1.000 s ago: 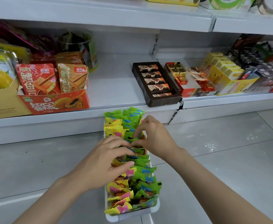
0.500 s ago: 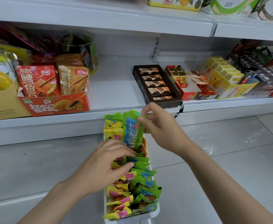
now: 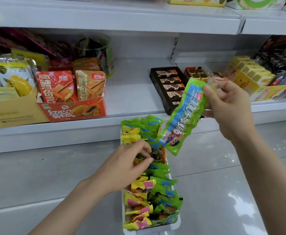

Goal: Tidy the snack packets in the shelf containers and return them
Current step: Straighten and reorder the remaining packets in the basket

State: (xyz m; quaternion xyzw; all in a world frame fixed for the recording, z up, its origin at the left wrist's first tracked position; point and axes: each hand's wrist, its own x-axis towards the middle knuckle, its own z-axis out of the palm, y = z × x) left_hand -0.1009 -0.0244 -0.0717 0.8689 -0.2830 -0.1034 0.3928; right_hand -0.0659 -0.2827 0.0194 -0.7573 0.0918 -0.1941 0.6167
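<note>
A long white container (image 3: 176, 224) lies on the grey floor below the shelf, filled with rows of green and yellow snack packets (image 3: 157, 190). My right hand (image 3: 228, 107) pinches one green packet (image 3: 183, 116) by its top end and holds it tilted in the air above the container's far end. My left hand (image 3: 127, 167) reaches into the middle of the container, its curled fingertips among the packets there; whether they grip one is hidden.
The lower shelf (image 3: 132, 92) has a bare gap between an orange carton of red pouches (image 3: 71, 109) and a black tray of chocolates (image 3: 169, 87). Yellow boxes (image 3: 254, 78) stand at the right, a yellow carton (image 3: 8, 109) at the left.
My right hand has pulled a green packet out of the container and lifted it up and to the right. My left hand stays in the packets.
</note>
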